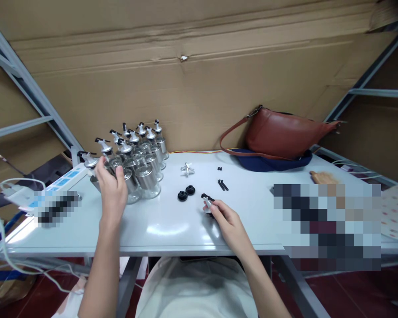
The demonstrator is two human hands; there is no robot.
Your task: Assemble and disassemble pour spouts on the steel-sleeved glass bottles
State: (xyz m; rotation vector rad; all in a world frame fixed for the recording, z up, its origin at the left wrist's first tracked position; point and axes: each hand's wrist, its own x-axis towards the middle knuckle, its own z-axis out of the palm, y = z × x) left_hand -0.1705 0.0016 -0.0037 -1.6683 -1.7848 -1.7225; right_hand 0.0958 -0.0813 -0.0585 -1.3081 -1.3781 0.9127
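My left hand is among the glass bottles at the left, fingers and thumb curved around the upper part of one bottle, largely hidden by the hand. My right hand pinches a silver pour spout with a black flip lid, just over the table. Several glass bottles with steel sleeves stand grouped at the left, many topped with such spouts; a bottle without a spout is at the front. Two round black stoppers lie between my hands. Beyond them are loose silver spout parts and black lid levers.
A brown leather bag rests on a dark blue cap at the back right. A white power strip with cables lies along the left edge. Two tiny black pieces sit toward the back. Cardboard walls the rear.
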